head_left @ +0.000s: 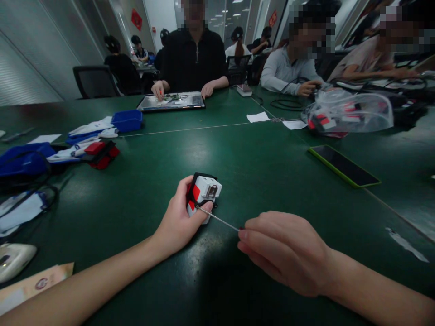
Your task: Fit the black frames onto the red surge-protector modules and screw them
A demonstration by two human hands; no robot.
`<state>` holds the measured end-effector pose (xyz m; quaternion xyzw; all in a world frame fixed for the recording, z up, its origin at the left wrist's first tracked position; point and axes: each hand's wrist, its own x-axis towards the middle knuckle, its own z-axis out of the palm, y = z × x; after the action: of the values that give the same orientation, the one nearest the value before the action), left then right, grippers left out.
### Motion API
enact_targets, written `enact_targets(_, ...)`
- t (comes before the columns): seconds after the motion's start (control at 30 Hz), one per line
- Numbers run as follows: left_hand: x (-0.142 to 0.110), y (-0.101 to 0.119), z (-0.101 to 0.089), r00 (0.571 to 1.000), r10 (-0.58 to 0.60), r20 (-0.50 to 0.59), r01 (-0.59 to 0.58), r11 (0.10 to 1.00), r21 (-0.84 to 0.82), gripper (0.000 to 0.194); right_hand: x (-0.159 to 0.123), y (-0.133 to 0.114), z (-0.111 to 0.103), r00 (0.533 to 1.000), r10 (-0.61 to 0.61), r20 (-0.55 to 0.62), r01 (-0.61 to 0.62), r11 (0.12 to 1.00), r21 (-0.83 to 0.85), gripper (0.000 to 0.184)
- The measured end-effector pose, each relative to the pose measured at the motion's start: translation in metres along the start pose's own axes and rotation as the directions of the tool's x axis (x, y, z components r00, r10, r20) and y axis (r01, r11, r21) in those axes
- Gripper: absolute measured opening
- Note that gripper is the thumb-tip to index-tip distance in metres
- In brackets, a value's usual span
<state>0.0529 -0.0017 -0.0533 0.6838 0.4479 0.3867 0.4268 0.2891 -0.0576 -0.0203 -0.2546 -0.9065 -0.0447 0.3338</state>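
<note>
In the middle of the green table, my left hand (pixel 178 219) grips a small white and red boxy device (pixel 205 188) with a black frame round it. The device is tilted, and a metal fitting shows on its upper face. My right hand (pixel 285 249) has its fingers closed round the handle end of a screwdriver (pixel 220 219); the handle itself is mostly hidden by the fingers. Its thin metal shaft points left, with the tip at the black frame beside my left thumb. Whether the tip sits in a screw, I cannot tell.
A phone (pixel 343 165) with a green edge lies at right, near a clear plastic bag (pixel 353 111). Red and black parts (pixel 100 154) and blue-white items lie at left. Across the table (pixel 163 149), a person works at an open flat panel (pixel 171 107).
</note>
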Motion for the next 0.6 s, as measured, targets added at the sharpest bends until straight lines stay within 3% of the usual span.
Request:
enact_targets(0.17, 0.006, 0.007, -0.005, 0.998, 0.023, 0.062, -0.024, 1.0, 0.017, 0.053, -0.004, 0.014, 0.011, 0.987, 0.155, 0.03, -0.157, 0.986, 0.063, 0.013)
enact_targets(0.27, 0.016, 0.019, -0.025, 0.989, 0.031, 0.143, -0.06, 0.977, 0.204, 0.056, -0.01, 0.029, 0.02, 0.958, 0.255, 0.128, -0.274, 0.949, 0.156, 0.02)
enact_targets(0.33, 0.023, 0.027, -0.047, 0.98, 0.023, 0.195, -0.101, 0.91, 0.402, 0.06, -0.012, 0.036, 0.025, 0.936, 0.284, 0.206, -0.327, 0.919, 0.22, 0.022)
enact_targets(0.4, 0.024, 0.033, -0.073, 0.978, 0.019, 0.208, -0.144, 0.779, 0.61, 0.066, -0.013, 0.039, 0.03, 0.917, 0.305, 0.257, -0.369, 0.892, 0.26, 0.023)
enact_targets(0.47, 0.019, 0.036, -0.099, 0.983, -0.002, 0.182, -0.146, 0.587, 0.796, 0.066, -0.013, 0.038, 0.032, 0.904, 0.318, 0.285, -0.396, 0.873, 0.283, 0.023)
enact_targets(0.6, -0.002, 0.035, -0.147, 0.995, -0.095, -0.001, 0.015, 0.139, 0.99, 0.056, -0.011, 0.035, 0.033, 0.895, 0.305, 0.325, -0.402, 0.867, 0.295, 0.023)
